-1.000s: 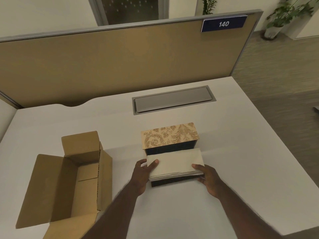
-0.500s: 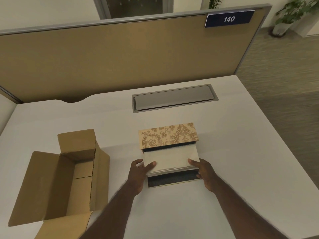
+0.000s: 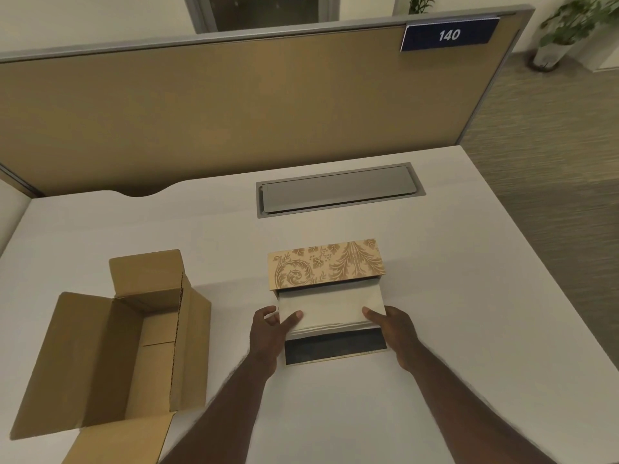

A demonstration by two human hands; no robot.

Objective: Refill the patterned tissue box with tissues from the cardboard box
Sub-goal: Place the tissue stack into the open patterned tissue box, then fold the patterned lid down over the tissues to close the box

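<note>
The patterned tissue box (image 3: 326, 264) lies on the white desk, its gold-leaf side up and its dark open side facing me. A white stack of tissues (image 3: 330, 308) sits partly inside that opening, its far edge under the patterned top. My left hand (image 3: 268, 333) grips the stack's left end with the thumb on top. My right hand (image 3: 390, 324) holds the right end. The cardboard box (image 3: 114, 346) stands open to the left, and its visible inside looks bare.
A grey cable-tray lid (image 3: 338, 190) is set into the desk (image 3: 469, 296) behind the tissue box. A tan partition (image 3: 234, 105) with a blue "140" sign (image 3: 449, 35) closes the far side. The desk's right edge drops to carpet; a potted plant (image 3: 566, 31) stands far right.
Both hands have pushed the tissue stack away from me, deeper into the patterned box. More of the dark near wall of the box now shows below the stack.
</note>
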